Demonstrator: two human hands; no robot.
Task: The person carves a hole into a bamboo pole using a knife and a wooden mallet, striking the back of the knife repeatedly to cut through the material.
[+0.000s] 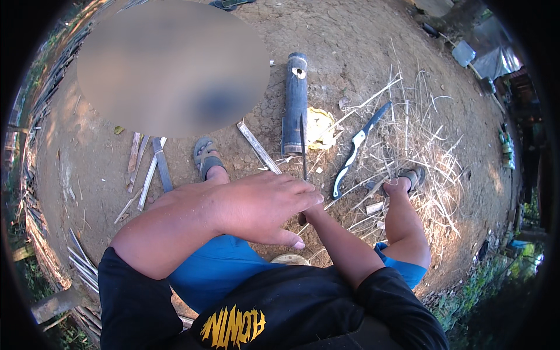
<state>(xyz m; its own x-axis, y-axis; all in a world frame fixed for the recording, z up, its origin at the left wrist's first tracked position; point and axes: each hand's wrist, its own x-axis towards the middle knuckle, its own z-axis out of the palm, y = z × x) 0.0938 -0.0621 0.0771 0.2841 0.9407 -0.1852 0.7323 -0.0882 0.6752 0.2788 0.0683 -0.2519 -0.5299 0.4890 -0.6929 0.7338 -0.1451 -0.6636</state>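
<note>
My left hand (265,204) reaches across my body, palm down, fingers stretched and thumb apart, over my right wrist. Beneath it, my right hand (310,211) is mostly hidden; it appears closed around the handle of a long knife (304,146). The narrow dark blade points away from me and overlaps the lower right side of a dark bamboo tube (296,96) in this view; whether they touch I cannot tell. A pale-edged hole shows near the tube's far end. Right of the tube, a hand saw (352,154) with a white and black handle lies on the ground.
A crumpled yellow bag or cloth (320,128) lies beside the tube. Thin shavings (429,157) cover the ground by my right foot. Split strips (158,160) lie left of my left sandal (207,154). A blurred patch hides the upper left.
</note>
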